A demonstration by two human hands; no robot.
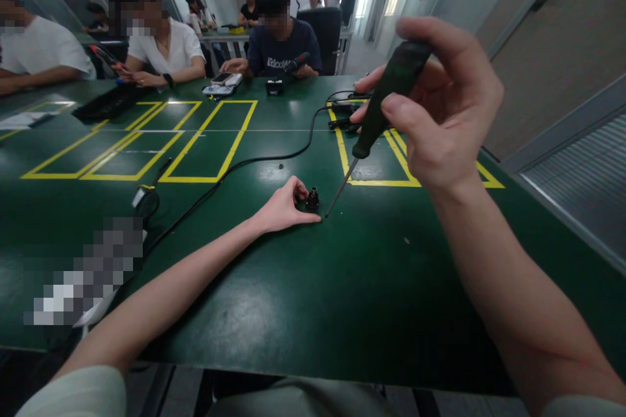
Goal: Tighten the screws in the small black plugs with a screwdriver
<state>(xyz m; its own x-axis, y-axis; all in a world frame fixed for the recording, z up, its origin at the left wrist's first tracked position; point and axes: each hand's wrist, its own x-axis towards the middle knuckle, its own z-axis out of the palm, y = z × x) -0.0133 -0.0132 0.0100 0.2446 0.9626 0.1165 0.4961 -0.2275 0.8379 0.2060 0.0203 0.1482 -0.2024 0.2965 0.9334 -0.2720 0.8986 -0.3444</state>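
Note:
My right hand [440, 111] is raised over the green table [303, 300] and grips the dark handle of a screwdriver [376, 117]. Its thin metal shaft slants down and left, with the tip close to the table surface beside a small black part [312, 199]. My left hand [283, 208] rests on the table, thumb and fingers curled around that small black part, pinching it in place. The screwdriver tip sits just right of the part, a short gap away.
A black cable [254, 159] snakes across the table past yellow taped rectangles [205, 143]. Other people sit at the far edge with a phone-like device [222, 83] and a small black unit [274, 85]. A tiny dark bit [280, 167] lies loose.

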